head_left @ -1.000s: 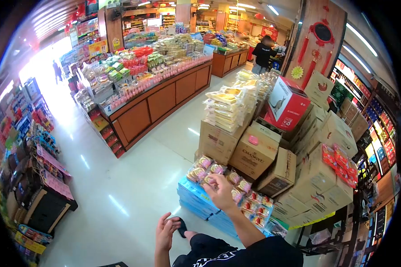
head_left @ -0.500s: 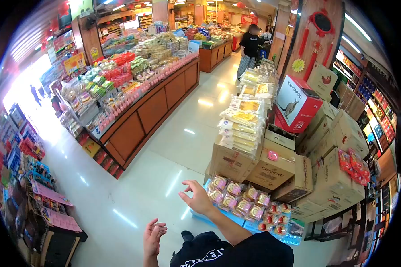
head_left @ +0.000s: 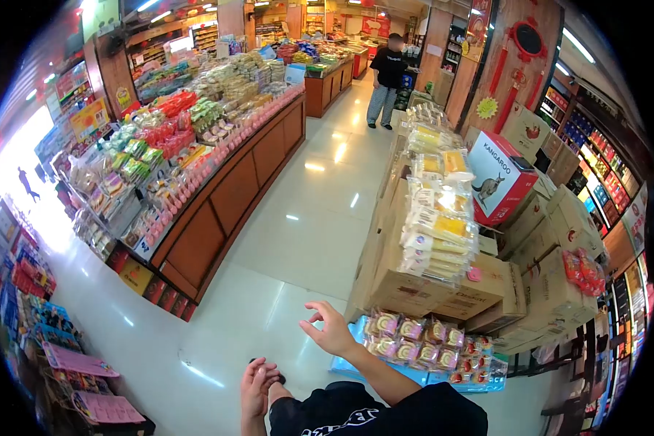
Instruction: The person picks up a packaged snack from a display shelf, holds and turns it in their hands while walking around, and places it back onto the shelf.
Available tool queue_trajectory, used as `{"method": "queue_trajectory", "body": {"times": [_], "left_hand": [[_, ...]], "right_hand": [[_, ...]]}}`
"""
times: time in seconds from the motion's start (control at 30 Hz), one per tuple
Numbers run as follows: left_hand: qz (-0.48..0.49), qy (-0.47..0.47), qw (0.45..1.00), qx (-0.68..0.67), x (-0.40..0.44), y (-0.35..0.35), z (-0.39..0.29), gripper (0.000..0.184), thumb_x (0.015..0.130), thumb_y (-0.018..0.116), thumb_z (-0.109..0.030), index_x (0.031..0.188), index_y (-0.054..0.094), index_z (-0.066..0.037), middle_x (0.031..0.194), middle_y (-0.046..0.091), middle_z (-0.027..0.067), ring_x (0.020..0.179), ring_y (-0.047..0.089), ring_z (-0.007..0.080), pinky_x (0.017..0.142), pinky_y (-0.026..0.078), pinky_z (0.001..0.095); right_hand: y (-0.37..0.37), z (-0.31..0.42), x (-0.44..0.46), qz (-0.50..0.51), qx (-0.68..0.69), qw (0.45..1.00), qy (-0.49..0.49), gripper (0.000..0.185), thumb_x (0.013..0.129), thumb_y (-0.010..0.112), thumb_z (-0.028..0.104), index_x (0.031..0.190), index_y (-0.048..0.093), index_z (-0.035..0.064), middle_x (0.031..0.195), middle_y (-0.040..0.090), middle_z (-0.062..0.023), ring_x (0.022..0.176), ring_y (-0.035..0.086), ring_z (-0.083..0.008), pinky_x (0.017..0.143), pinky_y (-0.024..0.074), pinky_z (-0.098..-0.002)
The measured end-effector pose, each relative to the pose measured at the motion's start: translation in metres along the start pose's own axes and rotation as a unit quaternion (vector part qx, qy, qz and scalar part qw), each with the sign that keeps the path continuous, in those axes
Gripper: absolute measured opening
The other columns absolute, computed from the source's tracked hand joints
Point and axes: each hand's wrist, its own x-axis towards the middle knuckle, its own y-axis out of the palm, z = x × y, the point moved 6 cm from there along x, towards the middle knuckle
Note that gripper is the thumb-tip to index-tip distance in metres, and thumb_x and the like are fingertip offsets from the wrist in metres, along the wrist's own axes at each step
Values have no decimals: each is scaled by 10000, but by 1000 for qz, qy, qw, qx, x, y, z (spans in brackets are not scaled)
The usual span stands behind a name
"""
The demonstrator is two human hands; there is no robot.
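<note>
My right hand (head_left: 329, 330) is raised over the floor, thumb and fingers apart, with nothing in it. It is just left of the packaged swirl cakes (head_left: 408, 350), which lie in rows on a blue stack (head_left: 349, 367). Lower and to the left is my left hand (head_left: 259, 383), its fingers loosely curled and parted, holding nothing. Neither hand touches any goods. Behind the swirl cakes, flat clear packets with yellow contents (head_left: 443, 225) are piled on cardboard boxes (head_left: 407, 291).
A long wooden counter (head_left: 218, 218) heaped with packaged goods runs along the left. Someone in a black shirt (head_left: 389, 70) stands in the far aisle. Boxes, including a red and white kangaroo box (head_left: 501, 178), are stacked at the right. Racks (head_left: 87, 370) stand at the lower left.
My right hand has moved from over the swirl cakes to the left, away from them, and its fingers have opened. The view has moved forward along the aisle, and the person there now faces this way.
</note>
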Motion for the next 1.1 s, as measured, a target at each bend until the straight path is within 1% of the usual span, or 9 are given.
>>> {"method": "queue_trajectory", "body": {"times": [0.13, 0.27, 0.37, 0.43, 0.47, 0.57, 0.8, 0.9, 1.1], "left_hand": [[16, -2, 1000, 4, 62, -31, -41, 358, 977, 532, -180, 1274, 455, 5, 1087, 621, 162, 940, 644, 231, 829, 535, 332], [39, -6, 999, 18, 125, -60, -93, 356, 977, 534, -183, 1270, 459, 5, 1095, 618, 162, 955, 639, 233, 835, 530, 327], [66, -8, 998, 22, 164, -74, -128, 356, 977, 537, -187, 1268, 462, 4, 1106, 614, 165, 968, 635, 234, 843, 527, 327], [81, -12, 996, 29, 189, -83, -144, 356, 977, 539, -189, 1267, 463, 3, 1110, 611, 167, 972, 633, 237, 845, 526, 331], [84, -16, 996, 35, 201, -86, -149, 355, 977, 539, -190, 1266, 464, 3, 1111, 611, 168, 971, 633, 238, 845, 525, 334], [95, -30, 994, 33, 227, -90, -161, 353, 977, 540, -187, 1265, 465, 2, 1106, 610, 167, 965, 632, 240, 842, 524, 341], [96, -55, 994, 22, 278, -101, -173, 351, 975, 541, -182, 1267, 465, -1, 1107, 607, 164, 963, 626, 238, 848, 512, 348], [102, -63, 993, 15, 303, -96, -179, 337, 987, 520, -153, 1280, 455, 0, 1121, 604, 159, 965, 627, 227, 849, 512, 334], [121, -34, 992, 22, 368, -74, -195, 333, 987, 514, -145, 1282, 454, -1, 1117, 606, 155, 967, 628, 227, 842, 513, 328]], "right_hand": [[37, 3, 52, -15, -11, 1000, 10, 437, 827, 715, 185, 1196, 562, 8, 1147, 583, -144, 836, 644, -210, 756, 516, -331], [71, 21, 112, -32, -15, 999, 17, 436, 829, 711, 185, 1196, 560, 4, 1145, 583, -148, 844, 647, -213, 763, 515, -336], [95, 26, 151, -52, -48, 997, -14, 428, 840, 722, 148, 1209, 549, 18, 1156, 574, -138, 845, 661, -177, 643, 519, -289], [109, 26, 172, -64, -53, 996, -16, 430, 839, 722, 142, 1210, 546, 13, 1156, 575, -141, 838, 664, -178, 651, 521, -292], [115, 27, 180, -68, -56, 996, -17, 431, 839, 721, 139, 1211, 544, 11, 1156, 575, -143, 835, 665, -178, 655, 522, -294], [132, 32, 198, -60, -33, 997, 38, 452, 833, 712, 197, 1200, 550, -12, 1146, 585, -165, 836, 649, -229, 752, 518, -347], [155, 19, 253, -63, -61, 996, 24, 456, 828, 716, 178, 1204, 543, -14, 1142, 579, -159, 820, 643, -221, 743, 517, -337], [155, 17, 281, -71, -60, 995, 28, 453, 827, 714, 167, 1205, 540, -14, 1138, 577, -158, 819, 642, -219, 745, 516, -337], [149, -14, 333, -92, -45, 994, 35, 446, 828, 712, 158, 1203, 540, -11, 1146, 572, -153, 826, 643, -214, 748, 516, -337]]}}
